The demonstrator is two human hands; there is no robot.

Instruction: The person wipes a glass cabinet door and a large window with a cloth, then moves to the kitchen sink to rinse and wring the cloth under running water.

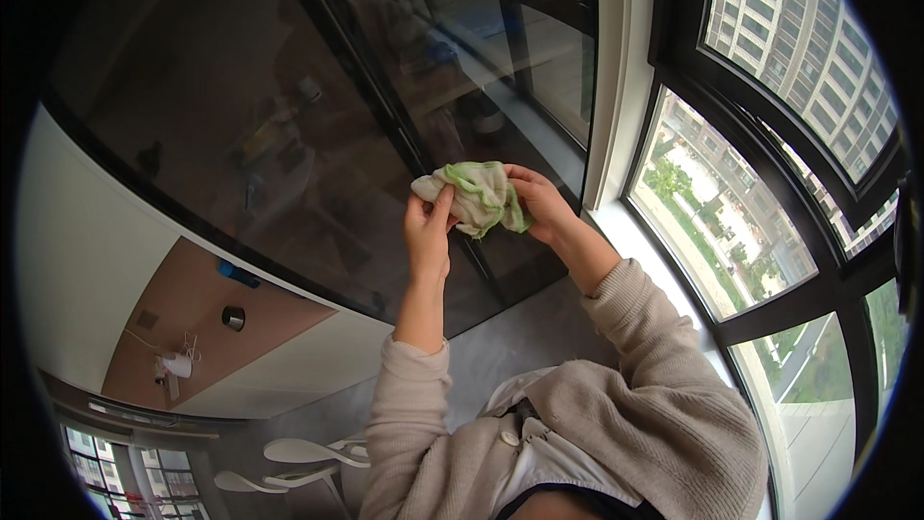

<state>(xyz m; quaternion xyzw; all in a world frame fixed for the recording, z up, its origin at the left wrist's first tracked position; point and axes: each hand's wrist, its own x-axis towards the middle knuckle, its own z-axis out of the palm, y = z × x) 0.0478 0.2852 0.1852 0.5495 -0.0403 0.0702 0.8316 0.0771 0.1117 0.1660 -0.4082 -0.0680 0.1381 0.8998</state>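
A crumpled whitish cloth (pixel 480 195) with green stitched edging is held between my two hands. My left hand (pixel 427 227) pinches its left end, thumb on top. On the other side, my right hand (pixel 538 202) grips the cloth's right edge, and some of those fingers are hidden behind the fabric. Beyond the hands stands a tall dark glass-fronted cabinet (pixel 325 123) with a black vertical frame strip (pixel 361 65) between its panels. The glass reflects the window and part of the room. Whether the cloth touches the glass, I cannot tell.
At right, black-framed windows (pixel 779 296) look out on buildings and greenery; one sash is tilted out. A recessed niche (pixel 209 325) at left holds a dark cylindrical object (pixel 233 318), a blue item (pixel 238 274) and a white device with cords (pixel 177 365). White chairs (pixel 310 451) stand lower left.
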